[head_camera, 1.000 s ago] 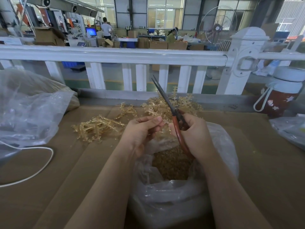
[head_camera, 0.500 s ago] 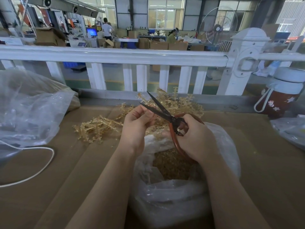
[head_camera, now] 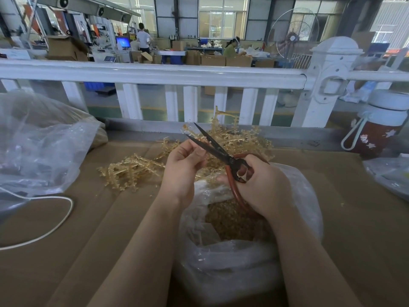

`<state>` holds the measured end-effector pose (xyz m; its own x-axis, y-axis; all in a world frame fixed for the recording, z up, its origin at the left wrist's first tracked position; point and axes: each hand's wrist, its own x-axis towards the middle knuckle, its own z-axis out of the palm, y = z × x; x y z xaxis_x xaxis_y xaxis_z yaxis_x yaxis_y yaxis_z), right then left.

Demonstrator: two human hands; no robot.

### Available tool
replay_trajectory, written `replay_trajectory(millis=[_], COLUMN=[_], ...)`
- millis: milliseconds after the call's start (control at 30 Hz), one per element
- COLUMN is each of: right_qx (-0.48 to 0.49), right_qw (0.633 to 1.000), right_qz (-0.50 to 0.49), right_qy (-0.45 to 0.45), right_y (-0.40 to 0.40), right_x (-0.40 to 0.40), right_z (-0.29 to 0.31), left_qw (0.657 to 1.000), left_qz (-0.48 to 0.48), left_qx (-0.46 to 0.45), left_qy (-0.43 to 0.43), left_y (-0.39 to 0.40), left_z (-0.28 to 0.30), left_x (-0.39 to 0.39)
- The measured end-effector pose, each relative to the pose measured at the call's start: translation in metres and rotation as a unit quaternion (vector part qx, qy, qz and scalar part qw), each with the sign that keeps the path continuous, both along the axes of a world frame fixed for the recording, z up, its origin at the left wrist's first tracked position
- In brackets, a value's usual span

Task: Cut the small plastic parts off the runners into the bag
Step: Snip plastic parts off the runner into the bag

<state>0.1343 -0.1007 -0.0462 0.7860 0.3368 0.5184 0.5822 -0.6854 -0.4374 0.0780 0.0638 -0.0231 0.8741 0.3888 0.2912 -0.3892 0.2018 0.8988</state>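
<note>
Left hand (head_camera: pixel 183 167) pinches what seems a runner; right hand (head_camera: pixel 263 185) grips open scissors (head_camera: pixel 212 145). Bag (head_camera: pixel 243 258) partly filled; a runner pile (head_camera: pixel 241 140) remains.

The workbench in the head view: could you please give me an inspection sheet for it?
Surface: brown cardboard-covered bench.
Job's things: clear plastic bag holding cut amber parts; pile of amber plastic runners behind it; red-handled black scissors, blades open.
Clutter: crumpled clear plastic sheet at left; red bottle with white lid at right.
Grippers: left hand pinches a runner piece by the blades; right hand grips the scissors.
Cables: white cord looping at left.
Surroundings: white railing; factory floor beyond.
</note>
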Motion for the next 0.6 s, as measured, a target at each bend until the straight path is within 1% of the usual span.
replay_trajectory(millis=[233,400,600], right_qx=[-0.007,-0.013,-0.013], right_qw=[1.000,1.000,1.000], right_qz=[0.007,-0.007,-0.006], right_qy=[0.018,0.012,0.013], right_y=[0.0001,-0.0007,0.0004], right_x=[0.0011,-0.0004,-0.0021], right_z=[0.0012,0.0024,0.0040], left_qw=[0.999,0.998,0.998], left_qz=[0.018,0.028,0.027], left_qx=[0.024,0.053,0.064], left_qy=[0.012,0.010,0.006], left_y=[-0.0007,0.0000,0.0010], left_z=[0.0004,0.0001,-0.0006], left_x=[-0.0001,-0.0015,-0.0019])
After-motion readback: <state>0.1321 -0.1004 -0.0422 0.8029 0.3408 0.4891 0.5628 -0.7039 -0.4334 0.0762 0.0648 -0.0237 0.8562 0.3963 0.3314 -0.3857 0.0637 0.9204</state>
